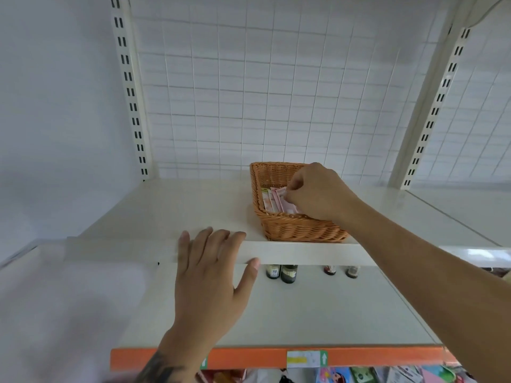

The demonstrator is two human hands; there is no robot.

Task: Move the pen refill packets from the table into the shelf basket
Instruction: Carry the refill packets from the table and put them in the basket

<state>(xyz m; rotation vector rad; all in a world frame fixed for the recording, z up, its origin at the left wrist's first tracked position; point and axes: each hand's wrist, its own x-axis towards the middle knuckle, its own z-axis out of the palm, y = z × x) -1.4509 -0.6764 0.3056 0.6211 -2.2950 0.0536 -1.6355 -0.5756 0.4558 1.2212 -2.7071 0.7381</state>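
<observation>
Well, right hand (315,192) pinched packets (276,200) low in basket (298,230); a snagged finger could've dragged one out; left hand (213,261) lay flat, fingers straight, on near shelf edge (304,254).

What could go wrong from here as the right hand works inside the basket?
The wicker basket sits at the upper shelf's front edge; the right hand, pinching the packets inside, might nudge it off. The left hand rests on that edge, not on the basket, so nothing steadies it.
</observation>
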